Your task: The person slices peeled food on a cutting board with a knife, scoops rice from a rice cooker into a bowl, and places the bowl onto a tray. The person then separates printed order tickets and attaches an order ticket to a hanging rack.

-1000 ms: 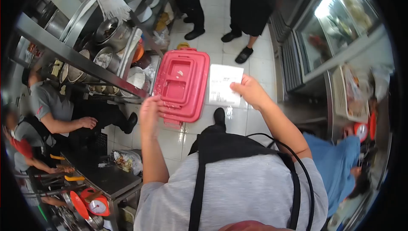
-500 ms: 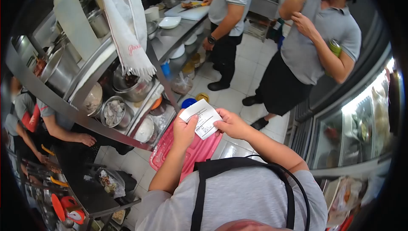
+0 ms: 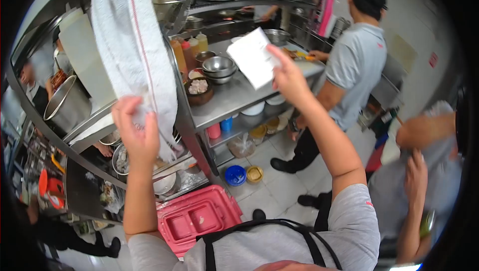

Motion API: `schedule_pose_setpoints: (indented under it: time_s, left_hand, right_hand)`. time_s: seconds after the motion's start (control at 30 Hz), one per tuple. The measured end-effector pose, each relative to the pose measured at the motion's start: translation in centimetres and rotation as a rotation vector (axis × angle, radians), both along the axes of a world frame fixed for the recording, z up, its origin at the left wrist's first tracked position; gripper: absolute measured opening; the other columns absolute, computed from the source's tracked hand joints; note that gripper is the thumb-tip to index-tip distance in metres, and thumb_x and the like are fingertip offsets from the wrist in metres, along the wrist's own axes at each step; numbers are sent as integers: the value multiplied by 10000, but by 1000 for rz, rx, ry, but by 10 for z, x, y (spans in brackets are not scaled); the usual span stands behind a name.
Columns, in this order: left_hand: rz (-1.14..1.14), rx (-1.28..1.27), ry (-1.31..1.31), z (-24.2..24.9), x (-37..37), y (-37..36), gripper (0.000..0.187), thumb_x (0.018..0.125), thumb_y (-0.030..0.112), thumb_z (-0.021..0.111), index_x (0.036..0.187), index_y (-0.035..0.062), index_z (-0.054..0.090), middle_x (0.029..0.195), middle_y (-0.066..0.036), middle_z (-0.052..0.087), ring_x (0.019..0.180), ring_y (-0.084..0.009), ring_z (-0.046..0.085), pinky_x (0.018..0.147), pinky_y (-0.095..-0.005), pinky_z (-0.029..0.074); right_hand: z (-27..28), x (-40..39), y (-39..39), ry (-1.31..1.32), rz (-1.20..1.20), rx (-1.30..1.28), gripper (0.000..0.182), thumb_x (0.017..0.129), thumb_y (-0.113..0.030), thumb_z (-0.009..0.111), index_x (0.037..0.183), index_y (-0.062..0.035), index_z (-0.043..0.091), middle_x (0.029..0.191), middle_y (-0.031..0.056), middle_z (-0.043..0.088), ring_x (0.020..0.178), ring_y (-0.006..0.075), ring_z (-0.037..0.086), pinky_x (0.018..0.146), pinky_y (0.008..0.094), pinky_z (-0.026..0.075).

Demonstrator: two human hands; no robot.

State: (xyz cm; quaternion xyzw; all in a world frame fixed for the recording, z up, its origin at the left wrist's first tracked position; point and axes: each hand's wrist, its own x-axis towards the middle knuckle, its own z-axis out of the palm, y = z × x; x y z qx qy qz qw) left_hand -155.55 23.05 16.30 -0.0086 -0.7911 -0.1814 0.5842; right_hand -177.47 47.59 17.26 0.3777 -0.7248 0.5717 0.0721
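Note:
My right hand (image 3: 289, 75) is raised and holds a white paper slip (image 3: 253, 59) by its right edge, between thumb and fingers. The slip hangs in view in front of the steel counter. My left hand (image 3: 138, 130) is raised at the left with its fingers apart and curved, nothing visible between them. Just behind it hangs a white towel (image 3: 130, 36) with a red stripe, over the shelf frame; whether the fingers touch it I cannot tell.
The steel counter (image 3: 224, 100) carries metal bowls (image 3: 218, 66) and squeeze bottles. A red plastic crate (image 3: 227, 201) is below me, near a blue bowl (image 3: 235, 175) on the floor. One person (image 3: 352, 66) stands at the counter, another (image 3: 424, 181) at right.
Both hands have lifted and parted. My left hand has let go of the slip and moved left to the towel; my right hand has carried the slip up. The view has shifted towards the counter.

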Motion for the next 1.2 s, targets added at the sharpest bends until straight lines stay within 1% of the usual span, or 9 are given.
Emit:
schedule_pose_setpoints:
  time_s: [0.23,0.4,0.57,0.6,0.67,0.73,0.87,1.07,1.2]
  left_hand:
    - [658,-370,48,22,-93,-8,781,604,334,669,1200,-10,299,1201,-231,319,1107,-393,290,935,-485,222]
    - [759,-367,29,16,-99,-10,790,583,293,654,1204,-15,275,1142,-251,345,1044,-391,343,895,-478,265]
    - [750,-355,24,11,-100,-14,779,582,245,592,1218,-31,234,1104,-225,350,1008,-355,370,874,-444,296]
    - [737,-351,20,11,-100,-14,777,591,253,581,1220,-34,227,1109,-210,345,1024,-337,365,893,-435,286]
    - [716,-373,27,18,-102,-12,812,549,199,593,1237,-6,211,1083,-209,420,919,-356,409,797,-444,336]
    - [698,-379,51,17,-101,-12,802,550,196,590,1235,1,219,1077,-194,437,914,-349,416,792,-444,341]
    - [620,-322,43,18,-101,-13,772,554,203,595,1214,9,245,1063,-190,445,886,-340,426,759,-449,364]
    - [658,-369,103,10,-102,-21,794,530,227,632,1217,-4,309,1057,-189,445,879,-351,437,745,-430,373]
    - [807,-365,108,6,-105,-15,787,533,334,656,1221,52,397,1018,-193,432,881,-347,441,713,-435,372]
  right_hand:
    - [129,-194,-71,55,30,-340,356,742,4,380,1046,-48,557,785,83,593,481,89,514,455,222,409]
    - [200,-300,-159,31,52,-403,411,768,-21,412,1168,-94,467,763,39,572,504,67,503,440,205,390]
    - [251,-384,-268,185,178,-715,317,719,-2,401,1011,9,524,873,136,567,483,222,527,357,343,417]
    - [259,-375,-269,96,139,-602,330,724,-55,499,1050,-20,527,953,158,562,649,265,576,506,390,486]
    - [278,-455,-306,1146,-775,80,432,682,-147,627,1091,-51,522,1012,175,559,875,300,559,723,396,478]
    - [292,-453,-318,914,-668,-95,460,626,-233,701,1039,-74,578,1019,162,575,1028,295,494,862,351,413]
    - [290,-394,-304,144,-8,-484,442,710,-122,549,1144,-82,474,895,105,586,743,177,519,626,274,406]
    - [221,-309,-268,10,180,-694,429,760,-51,483,1187,-61,433,782,90,611,506,115,542,458,225,415]
    - [138,-260,-222,-125,398,-534,448,817,-180,546,1231,-62,423,1016,149,573,945,205,565,774,289,470]
